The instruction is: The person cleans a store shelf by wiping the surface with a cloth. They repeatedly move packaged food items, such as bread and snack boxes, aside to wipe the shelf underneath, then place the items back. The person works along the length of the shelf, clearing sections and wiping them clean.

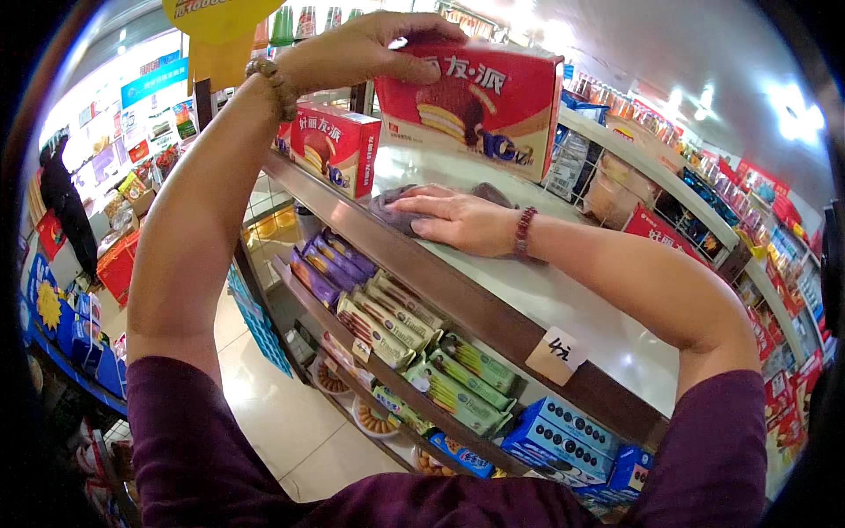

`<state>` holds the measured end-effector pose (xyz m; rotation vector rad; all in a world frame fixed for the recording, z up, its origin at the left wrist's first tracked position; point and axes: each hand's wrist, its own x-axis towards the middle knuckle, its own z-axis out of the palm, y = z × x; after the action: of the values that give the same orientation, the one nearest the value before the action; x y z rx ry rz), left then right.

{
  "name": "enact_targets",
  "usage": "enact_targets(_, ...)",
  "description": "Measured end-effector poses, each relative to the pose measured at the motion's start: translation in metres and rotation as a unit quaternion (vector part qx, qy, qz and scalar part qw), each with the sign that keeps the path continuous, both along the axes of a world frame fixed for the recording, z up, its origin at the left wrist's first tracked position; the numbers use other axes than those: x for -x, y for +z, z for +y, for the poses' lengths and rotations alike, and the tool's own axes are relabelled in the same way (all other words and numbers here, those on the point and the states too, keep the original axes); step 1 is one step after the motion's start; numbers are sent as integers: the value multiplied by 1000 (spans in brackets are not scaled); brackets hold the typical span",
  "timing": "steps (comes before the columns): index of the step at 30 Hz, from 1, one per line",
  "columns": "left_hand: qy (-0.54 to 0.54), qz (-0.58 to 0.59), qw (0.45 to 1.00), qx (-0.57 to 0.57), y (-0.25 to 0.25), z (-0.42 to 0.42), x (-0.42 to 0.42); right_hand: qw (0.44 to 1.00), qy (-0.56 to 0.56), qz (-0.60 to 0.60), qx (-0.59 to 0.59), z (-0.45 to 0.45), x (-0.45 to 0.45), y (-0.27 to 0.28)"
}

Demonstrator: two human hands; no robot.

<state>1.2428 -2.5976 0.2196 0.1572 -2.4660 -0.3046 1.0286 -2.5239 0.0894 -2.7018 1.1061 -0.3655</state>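
My left hand (396,49) grips the top edge of a red chocolate-pie box (472,105), which is raised above a white shelf (594,290) and tilted. Under my right hand (462,221), a dark grey cloth (396,208) lies pressed against that shelf, with the fingers spread over it. Part of the cloth is hidden by the hand. A second red pie box (337,148) stands at the shelf's left end, close to my left wrist.
Below, a lower shelf holds purple packets (330,261), green biscuit packets (462,389) and blue boxes (561,442). A paper price tag (556,355) sits on the brown shelf edge (462,307). Wire racks with packaged goods (617,185) stand behind. A person in dark clothes (66,198) is far left.
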Motion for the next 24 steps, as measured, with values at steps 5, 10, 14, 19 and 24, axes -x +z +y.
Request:
enact_targets(5, 43, -103, 993, 46, -20, 5, 16, 999, 29, -23, -34, 53, 34, 0)
enact_targets(10, 29, -170, 983, -63, -36, -8, 21, 997, -24, 31, -59, 136, 71, 16)
enact_targets(14, 68, -228, 970, -42, -42, -12, 16, 992, -64, 29, -100, 197, 100, 26)
enact_targets(19, 51, -252, 952, -167, -44, -22, 19, 985, -117, 7, -123, 255, 134, 28)
enact_targets(24, 152, -322, 919, -169, -20, -2, 16, 981, -136, 1, -135, 294, 154, 34)
